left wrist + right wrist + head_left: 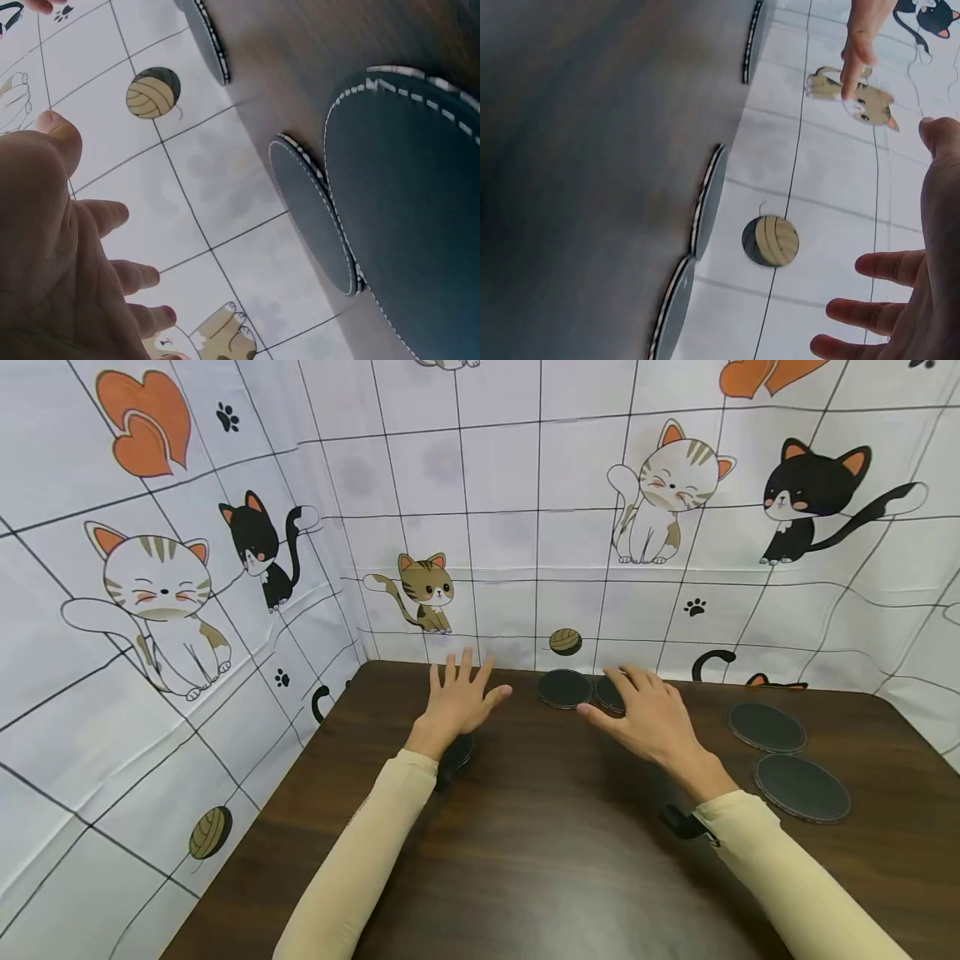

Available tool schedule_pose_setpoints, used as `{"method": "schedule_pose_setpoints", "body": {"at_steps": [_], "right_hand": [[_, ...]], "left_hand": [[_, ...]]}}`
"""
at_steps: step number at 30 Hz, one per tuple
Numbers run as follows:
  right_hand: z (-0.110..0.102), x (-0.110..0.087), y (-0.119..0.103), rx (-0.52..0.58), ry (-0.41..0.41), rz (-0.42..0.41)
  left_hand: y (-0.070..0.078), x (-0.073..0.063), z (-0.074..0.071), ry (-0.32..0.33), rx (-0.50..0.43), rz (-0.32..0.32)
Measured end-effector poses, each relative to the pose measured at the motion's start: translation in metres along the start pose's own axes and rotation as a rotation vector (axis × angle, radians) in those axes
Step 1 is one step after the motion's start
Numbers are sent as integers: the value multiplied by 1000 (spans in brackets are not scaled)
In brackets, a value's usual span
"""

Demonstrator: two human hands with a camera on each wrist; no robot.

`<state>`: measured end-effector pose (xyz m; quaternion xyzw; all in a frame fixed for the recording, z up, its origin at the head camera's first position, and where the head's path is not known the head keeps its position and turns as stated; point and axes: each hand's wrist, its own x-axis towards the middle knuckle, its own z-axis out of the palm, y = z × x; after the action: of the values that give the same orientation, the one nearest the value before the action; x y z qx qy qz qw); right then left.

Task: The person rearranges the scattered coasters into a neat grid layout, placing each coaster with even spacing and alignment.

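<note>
My left hand (456,700) is held over the far left part of the table, fingers spread and holding nothing. Below its wrist, a dark round coaster (459,752) with a stitched edge is partly hidden. To the right, my right hand (651,717) hovers with loosely bent fingers, also holding nothing. It partly covers one coaster (607,693), beside another coaster (564,688) at the back edge. In the left wrist view, a large coaster (412,217) lies against a second coaster (309,214). Two coasters (709,199) touch edge to edge in the right wrist view.
Two more coasters, a farther one (767,727) and a nearer one (802,787), lie on the right side of the dark wooden table (555,860). A white cloth (495,552) printed with cats and grid lines hangs behind and to the left.
</note>
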<state>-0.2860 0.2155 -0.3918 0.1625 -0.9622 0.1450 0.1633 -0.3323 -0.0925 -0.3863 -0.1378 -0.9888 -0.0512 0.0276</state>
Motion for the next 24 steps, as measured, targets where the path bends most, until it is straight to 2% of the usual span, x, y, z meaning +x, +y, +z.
{"method": "schedule_pose_setpoints", "body": {"at_steps": [3, 9, 13, 18, 21, 24], "right_hand": [[0, 11, -4, -3, -35, 7], [2, 41, -1, -43, -82, -3], [11, 55, 10, -50, -140, 11], [26, 62, 20, -47, -235, 34], [35, 64, 24, -51, -276, 39], [42, 69, 26, -50, -287, 38]], "left_hand": [[2, 6, -2, -33, -16, 24], [14, 21, -10, -107, -72, 127], [23, 44, -3, -134, -47, 206], [31, 75, 8, -217, -77, 291], [38, 88, 9, -279, -104, 319], [43, 98, 10, -309, -107, 308]]}}
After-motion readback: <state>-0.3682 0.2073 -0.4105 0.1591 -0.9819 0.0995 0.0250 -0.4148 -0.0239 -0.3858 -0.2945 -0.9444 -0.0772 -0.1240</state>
